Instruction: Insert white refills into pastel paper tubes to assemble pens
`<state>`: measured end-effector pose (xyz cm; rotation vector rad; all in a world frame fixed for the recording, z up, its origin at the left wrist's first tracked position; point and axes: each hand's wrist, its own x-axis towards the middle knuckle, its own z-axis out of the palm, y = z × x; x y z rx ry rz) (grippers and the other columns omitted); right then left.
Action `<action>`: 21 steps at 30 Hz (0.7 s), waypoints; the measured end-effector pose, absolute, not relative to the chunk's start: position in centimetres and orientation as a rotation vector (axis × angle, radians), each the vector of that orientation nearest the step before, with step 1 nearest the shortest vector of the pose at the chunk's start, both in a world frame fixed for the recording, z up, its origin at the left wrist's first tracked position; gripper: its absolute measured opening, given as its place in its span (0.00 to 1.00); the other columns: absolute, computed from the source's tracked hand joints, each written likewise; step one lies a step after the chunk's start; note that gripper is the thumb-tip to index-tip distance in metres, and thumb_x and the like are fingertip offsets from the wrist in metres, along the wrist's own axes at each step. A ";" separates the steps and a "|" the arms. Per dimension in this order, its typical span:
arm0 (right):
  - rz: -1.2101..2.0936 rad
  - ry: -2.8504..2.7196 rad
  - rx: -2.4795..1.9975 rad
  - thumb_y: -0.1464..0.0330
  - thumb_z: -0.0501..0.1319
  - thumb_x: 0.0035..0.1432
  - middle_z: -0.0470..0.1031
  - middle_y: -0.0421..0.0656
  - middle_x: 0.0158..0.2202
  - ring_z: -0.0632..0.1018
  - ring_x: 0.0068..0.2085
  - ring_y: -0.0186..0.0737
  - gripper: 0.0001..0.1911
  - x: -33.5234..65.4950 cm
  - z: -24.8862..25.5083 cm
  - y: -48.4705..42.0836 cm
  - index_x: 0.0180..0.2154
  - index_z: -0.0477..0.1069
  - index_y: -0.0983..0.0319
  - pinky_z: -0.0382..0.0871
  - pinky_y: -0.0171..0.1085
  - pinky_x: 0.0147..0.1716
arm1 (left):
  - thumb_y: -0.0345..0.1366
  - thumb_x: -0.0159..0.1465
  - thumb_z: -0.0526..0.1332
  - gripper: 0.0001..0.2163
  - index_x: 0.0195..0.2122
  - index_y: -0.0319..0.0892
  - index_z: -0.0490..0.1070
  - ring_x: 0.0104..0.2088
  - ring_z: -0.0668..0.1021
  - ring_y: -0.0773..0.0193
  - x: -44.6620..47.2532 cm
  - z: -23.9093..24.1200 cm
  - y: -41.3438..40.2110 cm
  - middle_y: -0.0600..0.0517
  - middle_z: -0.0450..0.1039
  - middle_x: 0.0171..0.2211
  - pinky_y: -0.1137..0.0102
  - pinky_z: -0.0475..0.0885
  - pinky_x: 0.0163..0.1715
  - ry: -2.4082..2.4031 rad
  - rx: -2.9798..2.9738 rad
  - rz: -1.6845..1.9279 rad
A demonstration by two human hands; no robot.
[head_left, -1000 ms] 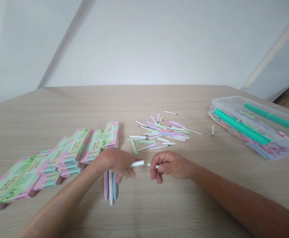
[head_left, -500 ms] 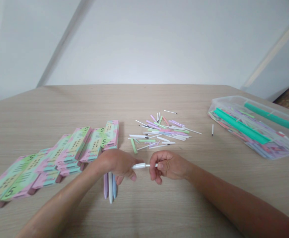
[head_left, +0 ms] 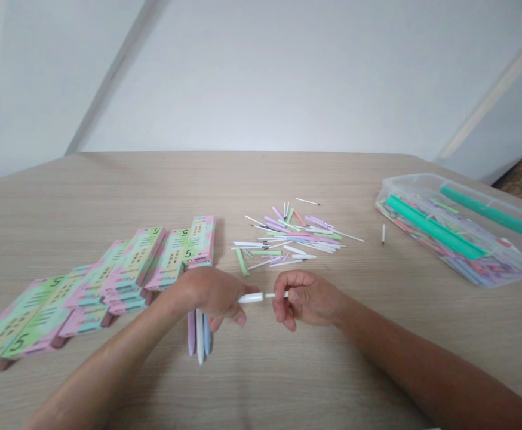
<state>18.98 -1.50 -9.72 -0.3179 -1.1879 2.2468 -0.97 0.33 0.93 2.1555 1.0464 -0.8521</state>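
At far left, a stepped group of printed boxes (head_left: 129, 263) lay on the wood-grain table (head_left: 261, 173), some overlapping. Just right of them, three pen-like sticks (head_left: 200, 344), purple, white and blue, lay side by side, their far ends hidden by my left hand (head_left: 216, 295). That hand, bent at the wrist, grasped a white tube (head_left: 252, 297) whose free end pointed rightward. Facing this end was the tip of a thin white rod (head_left: 269, 295); a very narrow gap seemed to part the two, though I could not rule out contact. My right hand (head_left: 306, 298) pinched the rod between thumb and fingers, leaving a short length exposed. Good handling here, in my judgement, called for a steady left grip, both pieces on one axis, and light pressure, since a slanted approach could catch the rim or bend the rod. Beyond the hands spread a loose heap (head_left: 301, 237) of coloured tubes and thin rods. Farther right lay a single dark-tipped rod (head_left: 383, 234), then a clear case (head_left: 415, 184) with green strips.
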 end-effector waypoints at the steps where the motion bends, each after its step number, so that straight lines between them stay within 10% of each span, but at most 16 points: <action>1: 2.256 -1.190 -0.310 0.60 0.65 0.51 0.77 0.44 0.29 0.76 0.24 0.33 0.16 18.9 -9.8 -1.5 0.36 0.68 0.65 0.66 0.31 0.23 | 0.34 0.57 0.59 0.27 0.59 0.44 0.57 0.27 0.79 0.56 -0.9 0.9 0.3 0.48 0.79 0.25 0.74 0.61 0.16 1.038 2.161 -0.842; 21: 2.297 -1.103 -0.220 0.64 0.64 0.53 0.77 0.45 0.29 0.76 0.24 0.33 0.12 17.8 -10.8 -1.8 0.35 0.67 0.66 0.68 0.31 0.23 | 0.40 0.58 0.59 0.24 0.56 0.47 0.61 0.27 0.79 0.53 -0.8 0.7 -0.2 0.46 0.78 0.23 0.74 0.59 0.15 1.058 2.174 -0.863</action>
